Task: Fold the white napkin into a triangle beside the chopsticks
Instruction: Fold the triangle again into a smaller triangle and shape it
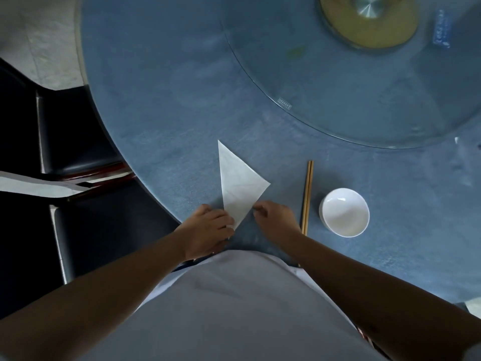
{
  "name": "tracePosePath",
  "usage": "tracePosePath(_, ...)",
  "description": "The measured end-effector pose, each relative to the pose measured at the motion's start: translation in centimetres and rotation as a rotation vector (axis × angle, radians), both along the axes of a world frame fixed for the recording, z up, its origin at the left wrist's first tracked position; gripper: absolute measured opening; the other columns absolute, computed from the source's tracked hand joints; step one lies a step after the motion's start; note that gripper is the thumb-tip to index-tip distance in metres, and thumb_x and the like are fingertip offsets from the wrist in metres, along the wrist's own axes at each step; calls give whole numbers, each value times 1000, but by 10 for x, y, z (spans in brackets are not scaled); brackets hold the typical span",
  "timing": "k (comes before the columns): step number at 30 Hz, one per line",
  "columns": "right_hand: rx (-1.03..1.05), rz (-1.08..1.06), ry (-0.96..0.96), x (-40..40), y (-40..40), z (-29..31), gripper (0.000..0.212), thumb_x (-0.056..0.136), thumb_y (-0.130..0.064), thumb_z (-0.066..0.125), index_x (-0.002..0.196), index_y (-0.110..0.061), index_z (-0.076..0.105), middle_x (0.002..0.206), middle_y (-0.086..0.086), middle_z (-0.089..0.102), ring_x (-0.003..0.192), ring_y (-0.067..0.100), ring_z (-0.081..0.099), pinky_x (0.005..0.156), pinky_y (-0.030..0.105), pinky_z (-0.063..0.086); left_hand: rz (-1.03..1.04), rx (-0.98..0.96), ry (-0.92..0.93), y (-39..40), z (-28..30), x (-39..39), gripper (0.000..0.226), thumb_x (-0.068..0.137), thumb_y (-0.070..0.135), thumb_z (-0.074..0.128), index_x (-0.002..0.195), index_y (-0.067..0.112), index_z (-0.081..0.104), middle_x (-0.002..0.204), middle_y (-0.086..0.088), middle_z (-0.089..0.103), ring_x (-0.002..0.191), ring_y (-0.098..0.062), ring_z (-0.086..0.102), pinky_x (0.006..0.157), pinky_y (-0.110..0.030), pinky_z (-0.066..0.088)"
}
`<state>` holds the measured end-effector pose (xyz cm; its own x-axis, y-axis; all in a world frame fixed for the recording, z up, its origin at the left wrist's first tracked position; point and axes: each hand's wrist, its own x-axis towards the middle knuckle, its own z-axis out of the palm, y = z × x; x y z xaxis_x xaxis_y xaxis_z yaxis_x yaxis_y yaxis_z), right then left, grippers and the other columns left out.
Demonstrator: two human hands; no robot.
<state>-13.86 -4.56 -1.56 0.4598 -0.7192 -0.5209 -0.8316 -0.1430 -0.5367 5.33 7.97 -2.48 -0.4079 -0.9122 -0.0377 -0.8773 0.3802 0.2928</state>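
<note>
The white napkin (239, 186) lies on the blue table as a long triangle, one tip pointing away from me and another toward the table's near edge. My left hand (208, 229) rests flat on its near tip, pressing it down. My right hand (276, 221) has its fingers curled, with the fingertips touching the napkin's right edge. A pair of wooden chopsticks (307, 196) lies just right of my right hand, running away from me.
A white bowl (345, 212) stands right of the chopsticks. A glass turntable (338, 100) with a gold hub (369, 20) covers the table's far right. Dark chairs (78, 142) stand at the left by the table's edge (145, 183).
</note>
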Motion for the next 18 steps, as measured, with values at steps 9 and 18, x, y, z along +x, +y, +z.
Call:
tracePosePath(9, -432, 446, 177, -11, -4, -10, 46, 83, -34, 50, 129, -32, 44, 142, 0, 35, 125, 27, 29, 102, 46, 29, 90, -16, -37, -3, 12, -13, 4, 72, 21, 69, 74, 25, 68, 93, 12, 71, 95, -16, 67, 79, -36, 50)
tracePosePath(18, -404, 431, 161, -9, -4, -4, 66, 80, -33, 58, 140, -31, 29, 150, 3, 27, 133, 26, 25, 106, 47, 27, 296, 104, 384, -8, 31, -14, 11, 86, 9, 61, 75, 11, 63, 75, -1, 63, 71, -22, 59, 65, -39, 48)
